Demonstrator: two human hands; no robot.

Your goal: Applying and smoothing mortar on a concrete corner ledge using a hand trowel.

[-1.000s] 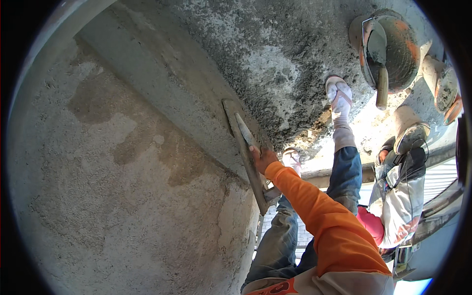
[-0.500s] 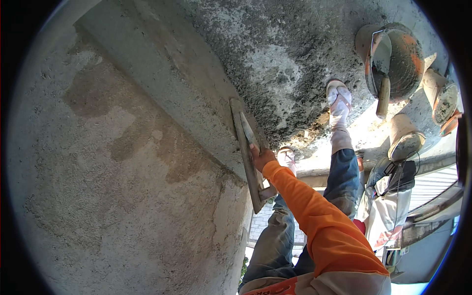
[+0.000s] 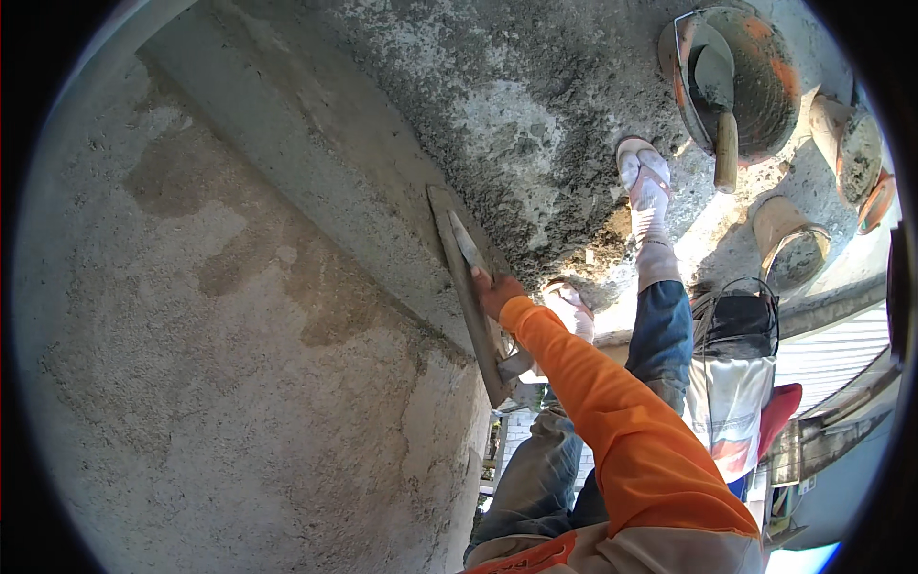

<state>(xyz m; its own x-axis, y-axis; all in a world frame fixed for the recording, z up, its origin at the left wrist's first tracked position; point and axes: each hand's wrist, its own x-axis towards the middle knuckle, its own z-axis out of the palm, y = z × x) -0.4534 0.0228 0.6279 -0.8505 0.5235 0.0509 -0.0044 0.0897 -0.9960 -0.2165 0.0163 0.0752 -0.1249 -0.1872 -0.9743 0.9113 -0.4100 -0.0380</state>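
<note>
My right hand (image 3: pixel 497 294), at the end of an orange sleeve, is closed round the handle of a long, flat plastering float (image 3: pixel 463 277). A pale, pointed piece (image 3: pixel 466 237) sticks out past the fingers along the board; I cannot tell whether it belongs to the float. The float lies tilted against the end of a smooth grey mortar band (image 3: pixel 316 182), which runs diagonally between the rough wall (image 3: pixel 239 411) and the floor. Damp brown patches mark the wall beside this band. My left hand is out of view.
Loose mortar crumbs (image 3: pixel 545 172) cover the floor near my sandalled feet. At the upper right stands a bucket (image 3: pixel 770 96) with a wooden-handled trowel (image 3: pixel 726 153) in it. Several dirty containers, including a pail (image 3: pixel 779 230), are beyond. A white cloth-like bundle (image 3: pixel 732 392) sits right of my leg.
My right hand and the float have shifted slightly left and up in the picture. The bucket and my feet also appear displaced, as the view has moved. The grip is unchanged.
</note>
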